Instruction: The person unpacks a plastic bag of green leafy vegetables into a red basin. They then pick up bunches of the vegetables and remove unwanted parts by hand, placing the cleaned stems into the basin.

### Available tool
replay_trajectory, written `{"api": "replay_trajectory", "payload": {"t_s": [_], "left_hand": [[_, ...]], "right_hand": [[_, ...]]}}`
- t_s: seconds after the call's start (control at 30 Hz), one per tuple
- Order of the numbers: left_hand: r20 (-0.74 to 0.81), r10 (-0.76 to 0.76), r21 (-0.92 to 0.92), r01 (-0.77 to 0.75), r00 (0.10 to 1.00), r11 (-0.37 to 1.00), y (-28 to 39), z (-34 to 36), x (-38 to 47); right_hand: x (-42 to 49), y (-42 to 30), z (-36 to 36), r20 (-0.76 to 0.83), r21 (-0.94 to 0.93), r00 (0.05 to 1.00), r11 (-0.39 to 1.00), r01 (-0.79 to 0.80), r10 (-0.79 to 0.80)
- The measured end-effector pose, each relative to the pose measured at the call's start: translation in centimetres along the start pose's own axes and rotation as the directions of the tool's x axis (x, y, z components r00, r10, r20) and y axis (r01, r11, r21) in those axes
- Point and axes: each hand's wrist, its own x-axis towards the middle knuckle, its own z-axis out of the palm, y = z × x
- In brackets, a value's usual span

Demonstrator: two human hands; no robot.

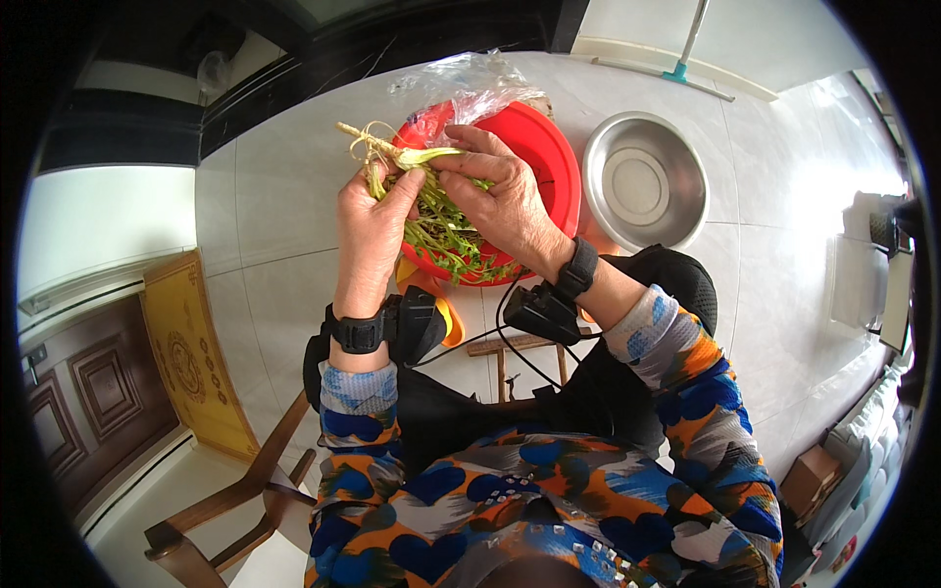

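A leafy green plant with a pale root and thin rootlets [406, 156] is raised over a red plastic basin [567, 176]. My left hand [373, 228] grips it near the base, thumb across the stalks. From the other side, my right hand [503, 195] pinches a pale stalk of the same plant between its fingers. Green leafy stems [448, 235] show in the basin below both hands; whether some of them belong to the held plant is hard to tell. Part of the basin's inside is hidden behind my right hand.
A clear plastic bag [485, 81] lies at the basin's far rim. Right of it stands a stainless steel bowl [636, 184]. A wooden chair [257, 470] is at lower left, a yellow mat [187, 353] by the door, a floor squeegee [676, 72] at the wall. Cables hang below my wrists.
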Motion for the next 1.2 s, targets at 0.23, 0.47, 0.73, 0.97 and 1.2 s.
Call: {"api": "replay_trajectory", "payload": {"t_s": [0.23,0.47,0.73,0.97,1.2], "left_hand": [[0.006,-0.001,-0.011,0.001,1.000,1.000,0.15,-0.25,-0.16],[0.007,-0.007,-0.031,0.007,1.000,0.999,0.14,-0.21,-0.18],[0.003,-0.003,-0.069,0.003,1.000,0.998,-0.03,-0.17,-0.16],[0.007,-0.021,-0.083,0.021,1.000,0.996,0.09,-0.30,-0.16],[0.009,-0.017,-0.077,0.018,1.000,0.997,0.05,-0.39,-0.21]], "right_hand": [[-0.05,0.37,0.30,-0.022,-0.007,0.997,0.997,0.077,-0.077],[-0.17,0.29,0.21,-0.001,0.071,0.999,0.997,0.040,-0.040],[-0.28,0.23,0.04,0.012,0.103,0.999,0.994,0.048,-0.049],[-0.15,0.55,0.13,0.030,0.076,0.995,0.993,0.089,-0.092],[-0.30,0.42,0.09,0.035,0.101,0.997,0.993,0.065,-0.069]]}}
